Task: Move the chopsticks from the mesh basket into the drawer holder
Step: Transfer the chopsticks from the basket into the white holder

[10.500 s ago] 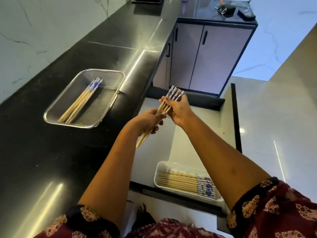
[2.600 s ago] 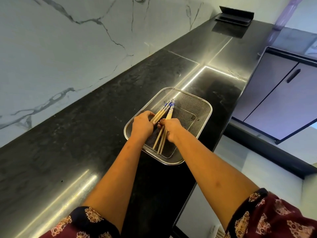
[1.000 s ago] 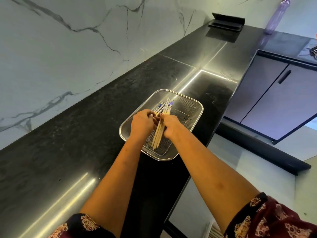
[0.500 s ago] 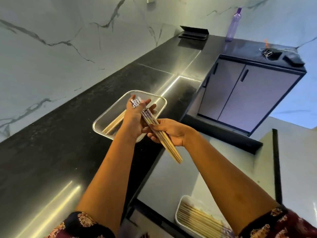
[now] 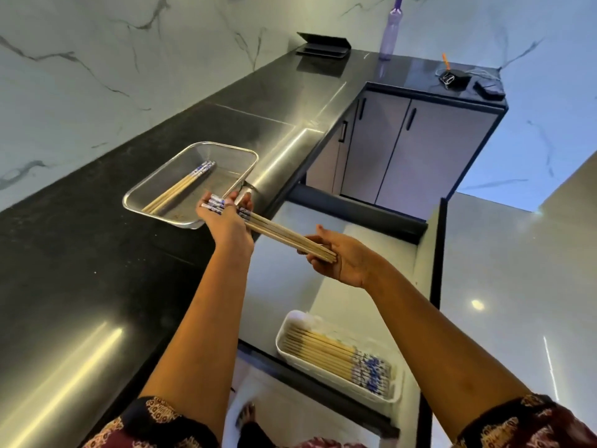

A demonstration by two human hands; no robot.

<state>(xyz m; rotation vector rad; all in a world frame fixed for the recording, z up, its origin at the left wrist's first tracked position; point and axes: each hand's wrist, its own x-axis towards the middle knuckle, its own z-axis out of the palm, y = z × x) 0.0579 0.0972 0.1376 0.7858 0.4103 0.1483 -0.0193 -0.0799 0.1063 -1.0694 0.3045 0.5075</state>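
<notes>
A bundle of wooden chopsticks [image 5: 277,232] with blue-and-white patterned ends stretches between both hands, above the edge of the open drawer. My left hand [image 5: 227,219] grips the patterned ends beside the mesh basket [image 5: 223,149]. My right hand [image 5: 342,258] holds the plain tips. A few more chopsticks [image 5: 176,189] lie in the basket on the black counter. The white drawer holder [image 5: 395,394] sits at the near end of the drawer with several chopsticks [image 5: 326,352] lying in it.
The black counter [image 5: 80,270] runs along a marble wall. The open drawer [image 5: 323,286] has a dark rim on its right side. Beyond it stands a grey cabinet [image 5: 416,156]. A purple bottle [image 5: 389,29], a black tray [image 5: 323,46] and small dark items [image 5: 468,82] rest at the far end.
Both hands lifted a bundle of chopsticks out of the basket and carried it right, over the drawer. The bundle has levelled out, with my right hand now at the plain tips.
</notes>
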